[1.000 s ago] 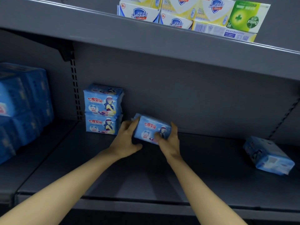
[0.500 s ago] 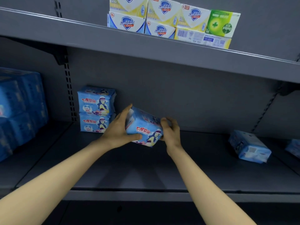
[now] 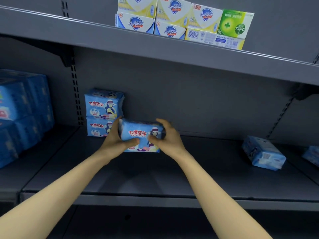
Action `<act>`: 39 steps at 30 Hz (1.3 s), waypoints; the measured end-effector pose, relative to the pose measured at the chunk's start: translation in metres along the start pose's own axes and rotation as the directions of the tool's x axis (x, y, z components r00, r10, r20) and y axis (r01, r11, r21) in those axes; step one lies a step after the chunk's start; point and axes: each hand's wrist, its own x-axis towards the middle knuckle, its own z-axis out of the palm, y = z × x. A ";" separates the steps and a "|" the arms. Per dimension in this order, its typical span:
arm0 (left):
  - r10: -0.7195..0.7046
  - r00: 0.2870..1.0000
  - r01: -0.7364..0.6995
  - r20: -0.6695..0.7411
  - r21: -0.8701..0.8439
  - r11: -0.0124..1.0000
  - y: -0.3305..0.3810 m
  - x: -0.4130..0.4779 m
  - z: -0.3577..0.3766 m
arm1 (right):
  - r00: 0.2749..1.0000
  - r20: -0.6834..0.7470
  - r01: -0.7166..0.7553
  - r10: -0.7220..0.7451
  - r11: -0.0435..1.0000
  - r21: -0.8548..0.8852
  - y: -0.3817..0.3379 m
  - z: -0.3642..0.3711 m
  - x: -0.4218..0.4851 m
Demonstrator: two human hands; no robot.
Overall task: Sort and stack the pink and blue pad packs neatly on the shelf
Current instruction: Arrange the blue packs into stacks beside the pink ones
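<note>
A blue pad pack with red lettering stands upright on the grey shelf, its printed face toward me. My left hand grips its left end and my right hand grips its right end, thumbs on the front. Just to its left, two matching blue packs sit stacked one on the other against the back wall. Another blue pack lies tilted at the right of the shelf, and a further blue pack is cut off by the right edge.
Larger blue packs fill the neighbouring bay at the left. A slotted upright divides the bays. The upper shelf overhangs close above and carries soap boxes. Bare shelf lies between the held pack and the tilted one.
The pack went from lying tilted in my hands to upright with its face toward me, close beside the stack of two. The view has shifted right, revealing the pack at the right edge.
</note>
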 end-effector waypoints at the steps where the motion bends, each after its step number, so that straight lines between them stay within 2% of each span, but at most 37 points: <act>1: -0.003 1.000 0.003 0.002 -0.013 1.000 -0.003 -0.001 -0.001 | 0.999 0.036 0.015 -0.013 0.998 -0.056 -0.003 0.002 0.000; 6: -0.014 0.999 0.014 0.037 -0.005 1.000 -0.013 -0.009 -0.001 | 0.990 0.124 0.093 -0.060 0.954 -0.286 -0.007 0.017 -0.002; 12: -0.038 0.994 0.015 0.101 0.218 0.976 -0.004 -0.012 -0.016 | 0.995 0.070 0.089 -0.070 0.943 -0.322 -0.002 0.031 -0.005; 19: 0.004 0.999 0.017 -0.035 0.563 0.826 0.009 -0.020 -0.027 | 0.992 0.044 0.123 -0.115 0.937 -0.327 -0.007 0.050 -0.006; 23: 0.036 0.998 0.008 -0.048 0.702 0.712 0.003 -0.025 -0.031 | 0.992 0.054 0.129 -0.118 0.924 -0.360 -0.011 0.058 -0.008; 30: 0.099 0.993 -0.024 -0.059 0.737 0.676 -0.010 -0.017 -0.054 | 0.991 0.067 0.134 -0.117 0.911 -0.391 -0.023 0.076 -0.007; 39: 0.099 0.994 -0.039 -0.046 0.703 0.710 -0.028 -0.002 -0.090 | 0.992 0.095 0.115 -0.082 0.894 -0.433 -0.038 0.113 0.007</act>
